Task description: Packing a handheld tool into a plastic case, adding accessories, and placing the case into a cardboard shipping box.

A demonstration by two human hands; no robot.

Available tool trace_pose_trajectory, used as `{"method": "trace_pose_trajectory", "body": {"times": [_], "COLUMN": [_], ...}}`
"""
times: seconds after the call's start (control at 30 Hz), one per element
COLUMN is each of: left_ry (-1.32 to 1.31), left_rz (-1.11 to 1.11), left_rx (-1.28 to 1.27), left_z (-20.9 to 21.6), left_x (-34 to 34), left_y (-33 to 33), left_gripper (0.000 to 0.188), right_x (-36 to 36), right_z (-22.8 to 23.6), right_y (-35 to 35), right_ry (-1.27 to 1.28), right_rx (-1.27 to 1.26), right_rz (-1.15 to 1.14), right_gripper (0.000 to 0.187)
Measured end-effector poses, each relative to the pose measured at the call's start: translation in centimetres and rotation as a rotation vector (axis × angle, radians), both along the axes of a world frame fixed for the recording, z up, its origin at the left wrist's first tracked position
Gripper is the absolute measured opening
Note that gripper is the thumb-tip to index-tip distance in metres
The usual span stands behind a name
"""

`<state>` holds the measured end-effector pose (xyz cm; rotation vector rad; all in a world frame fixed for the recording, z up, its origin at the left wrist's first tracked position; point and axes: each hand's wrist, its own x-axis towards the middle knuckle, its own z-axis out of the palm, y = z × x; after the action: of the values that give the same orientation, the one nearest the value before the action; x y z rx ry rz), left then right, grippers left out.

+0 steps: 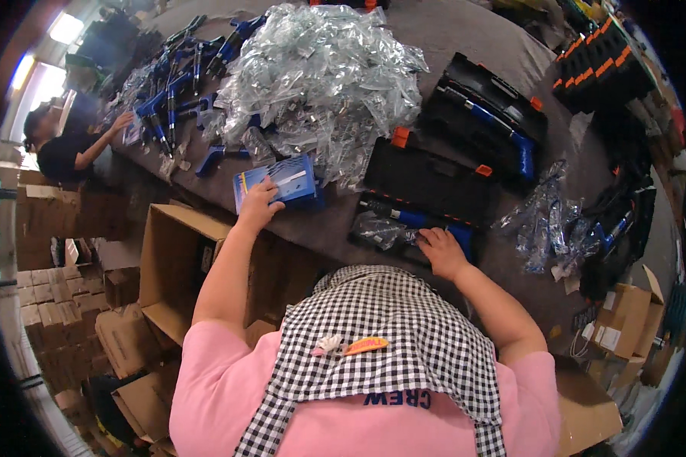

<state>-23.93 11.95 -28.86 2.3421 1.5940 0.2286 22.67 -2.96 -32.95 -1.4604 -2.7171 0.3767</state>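
Note:
A small stack of blue booklets [293, 177] lies at the table's near edge, left of centre. My left hand [259, 204] rests on it with the thumb held apart from the fingers. To the right, a black tool case [427, 177] with orange latches lies open, its lid tipped back. Inside it are a long blue-and-black tool [413, 218] and a clear plastic bag [381, 230] of small parts. My right hand [443, 253] lies over the case's near edge, fingers spread and touching the bag's right end. Its fingertips are partly hard to make out.
Behind the booklets rises a big heap of clear bags [320, 68]. Loose blue tools [171, 99] lie left. Another open case [484, 114] holds a tool; closed cases [598, 68] stand far right. An open cardboard box [179, 263] sits below the table edge. Someone [68, 145] works far left.

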Motion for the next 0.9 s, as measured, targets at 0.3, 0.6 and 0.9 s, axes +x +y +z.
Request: {"method": "trace_pose_trajectory", "body": {"times": [0.3, 0.6, 0.9], "left_ry": [-0.179, -0.267, -0.493], "left_rz": [-0.136, -0.876, -0.530], "left_rx": [0.674, 0.363, 0.346], "left_z": [2.1, -5.7, -2.1], "left_x": [10.1, 31.7, 32.3], "left_y": [1.4, 0.6, 2.9], "left_gripper": [0.003, 0.013, 0.049], "right_x": [0.4, 0.4, 0.4], "right_z": [0.7, 2.3, 1.2], "right_y": [-2.2, -4.0, -9.0], "right_ry": [0.477, 0.479, 0.361], "right_rx": [0.020, 0.181, 0.124], "right_rz": [-0.453, -0.712, -0.960], "right_gripper": [0.039, 0.036, 0.031]}}
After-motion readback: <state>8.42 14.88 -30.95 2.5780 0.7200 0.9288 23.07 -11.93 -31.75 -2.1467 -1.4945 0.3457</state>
